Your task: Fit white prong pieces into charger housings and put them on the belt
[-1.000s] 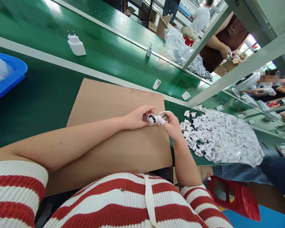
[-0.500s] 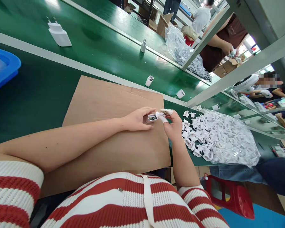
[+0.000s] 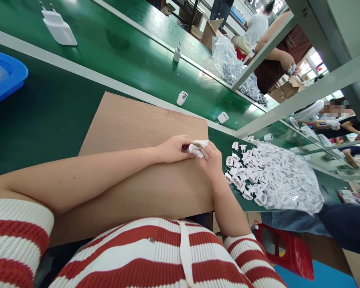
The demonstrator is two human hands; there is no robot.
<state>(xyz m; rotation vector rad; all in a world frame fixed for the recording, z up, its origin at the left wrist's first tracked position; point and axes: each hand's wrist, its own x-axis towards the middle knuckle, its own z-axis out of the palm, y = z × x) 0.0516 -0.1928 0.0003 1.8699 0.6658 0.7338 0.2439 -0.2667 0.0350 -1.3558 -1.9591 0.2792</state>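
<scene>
Both hands meet over a brown cardboard sheet on the green bench. My left hand is closed round a small white charger body, mostly hidden by the fingers. My right hand, with white tape on its fingertips, pinches a white plug piece pressed against that body. A heap of white plug pieces in clear plastic lies just right of my right hand.
Beyond a grey rail, a green belt carries white chargers. A blue bin sits far left. A metal post slants across the right. Other people work at the far side. A red stool stands below.
My hands have closed together, so the charger's open dark end is now covered by the plug piece. The chargers on the belt have drifted left.
</scene>
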